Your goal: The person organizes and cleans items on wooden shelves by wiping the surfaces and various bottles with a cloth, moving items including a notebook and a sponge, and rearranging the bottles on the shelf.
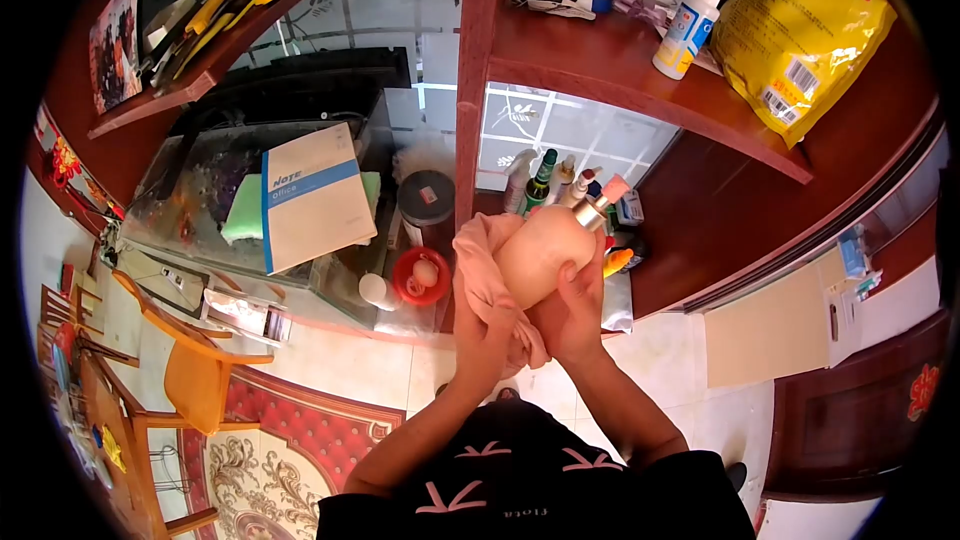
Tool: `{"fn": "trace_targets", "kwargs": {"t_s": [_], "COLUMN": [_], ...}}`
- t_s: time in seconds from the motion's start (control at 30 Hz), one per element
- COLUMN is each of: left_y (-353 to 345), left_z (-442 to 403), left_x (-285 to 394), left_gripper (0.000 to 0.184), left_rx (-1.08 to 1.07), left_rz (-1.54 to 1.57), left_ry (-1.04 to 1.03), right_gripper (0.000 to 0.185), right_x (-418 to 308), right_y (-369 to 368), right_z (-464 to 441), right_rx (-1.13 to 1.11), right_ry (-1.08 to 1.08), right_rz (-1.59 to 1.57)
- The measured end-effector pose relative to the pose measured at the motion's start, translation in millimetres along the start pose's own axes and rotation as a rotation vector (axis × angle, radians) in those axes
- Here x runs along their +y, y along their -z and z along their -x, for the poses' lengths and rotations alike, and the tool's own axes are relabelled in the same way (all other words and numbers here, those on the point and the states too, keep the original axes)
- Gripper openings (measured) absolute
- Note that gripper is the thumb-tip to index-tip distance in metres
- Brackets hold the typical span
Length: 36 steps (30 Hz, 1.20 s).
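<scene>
A rounded, pale pink pump bottle [545, 252] with a gold collar and pink top is held tilted in front of my body, its top pointing up and right. My right hand [578, 315] grips the bottle from the right, thumb across its side. A pink cloth [484, 258] is bunched against the bottle's left side and base. My left hand [484, 332] is closed on this cloth and mostly covered by it. Just beyond the bottle, a green bottle [541, 180] and several small bottles stand on the lower shelf.
On the upper shelf [600, 52] are a white spray bottle [688, 22] and a yellow bag [800, 35]. Left of the divider, a notebook [318, 202] lies on a glass tank, near a dark-lidded jar [427, 198] and red bowl [421, 276]. A wooden chair [192, 385] stands lower left.
</scene>
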<state>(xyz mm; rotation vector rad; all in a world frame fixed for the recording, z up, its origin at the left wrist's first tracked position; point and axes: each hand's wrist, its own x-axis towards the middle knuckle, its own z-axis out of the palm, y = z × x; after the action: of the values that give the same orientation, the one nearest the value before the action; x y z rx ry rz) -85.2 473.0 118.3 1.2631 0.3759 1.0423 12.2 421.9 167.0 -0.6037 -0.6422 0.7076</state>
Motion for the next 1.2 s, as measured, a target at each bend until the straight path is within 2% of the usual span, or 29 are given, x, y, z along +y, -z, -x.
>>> {"fn": "trace_targets", "kwargs": {"t_s": [0.07,0.17,0.27,0.3,0.4,0.43,0.53,0.63,0.67,0.7,0.77,0.8,0.83,0.93,0.97,1.07,1.1,1.2], "left_y": [-5.2,5.6,12.8,15.7,17.9,25.1,33.3,41.9,46.0,49.0,60.8,69.9,79.1,111.7,120.8,135.6,136.9,140.4], "left_z": [-2.4,-11.1,-9.5,-6.6,7.0,14.9,23.3,36.6,41.5,45.1,56.6,60.3,63.9,78.8,83.2,90.4,92.3,100.5], "left_x": [17.4,15.7,12.4,6.8,-17.8,-28.2,-22.0,-28.8,-32.9,-34.5,-45.4,-45.0,-44.5,-47.7,-53.6,-52.8,-53.6,-68.6], "left_gripper": [0.062,0.051,0.045,0.04,0.047,0.046,0.047,0.048,0.047,0.047,0.046,0.046,0.045,0.046,0.047,0.046,0.047,0.048], "left_rx": [0.078,0.148,0.035,0.057,0.183,0.137,0.114,0.041,0.033,0.025,0.0,0.057,0.114,0.293,0.372,0.391,0.386,0.366], "left_rz": [0.032,0.633,0.59,0.695,0.742,0.687,0.607,0.58,0.537,0.494,0.385,0.341,0.298,0.372,0.402,0.31,0.327,0.359], "left_ry": [0.115,0.488,0.501,0.542,0.658,0.68,0.92,1.069,1.076,1.083,1.034,1.07,1.105,1.074,1.062,1.019,0.992,0.887], "right_gripper": [0.074,0.076,0.078,0.09,0.09,0.092,0.095,0.095,0.096,0.088,0.079,0.075,0.065,0.071,0.067,0.065,0.058,0.058], "right_x": [1.5,-30.8,-42.5,-39.1,-15.9,-19.5,-12.9,-2.7,1.0,-8.3,5.8,11.5,11.5,44.2,56.3,96.5,113.9,142.6], "right_y": [9.7,21.7,20.3,18.5,29.7,26.5,45.8,66.1,68.8,54.3,76.4,84.0,80.5,105.6,100.7,94.8,97.9,85.8], "right_z": [2.7,-12.1,-12.1,-2.6,10.1,10.8,17.9,19.2,19.2,13.5,13.7,13.8,12.8,16.4,20.9,25.8,26.8,26.4], "right_rx": [-0.023,-0.488,-0.555,-0.436,-0.484,-0.503,-0.525,-0.555,-0.561,-0.459,-0.449,-0.443,-0.308,-0.356,-0.284,-0.308,-0.302,-0.327], "right_ry": [-0.007,0.065,-0.035,-0.237,-0.22,-0.334,-0.429,-0.348,-0.329,-0.491,-0.387,-0.334,-0.458,-0.236,-0.287,-0.217,-0.185,-0.161], "right_rz": [0.078,0.654,0.746,0.709,0.897,1.015,1.014,1.107,1.119,0.991,1.053,1.083,1.047,1.192,1.138,1.221,1.193,1.329]}}
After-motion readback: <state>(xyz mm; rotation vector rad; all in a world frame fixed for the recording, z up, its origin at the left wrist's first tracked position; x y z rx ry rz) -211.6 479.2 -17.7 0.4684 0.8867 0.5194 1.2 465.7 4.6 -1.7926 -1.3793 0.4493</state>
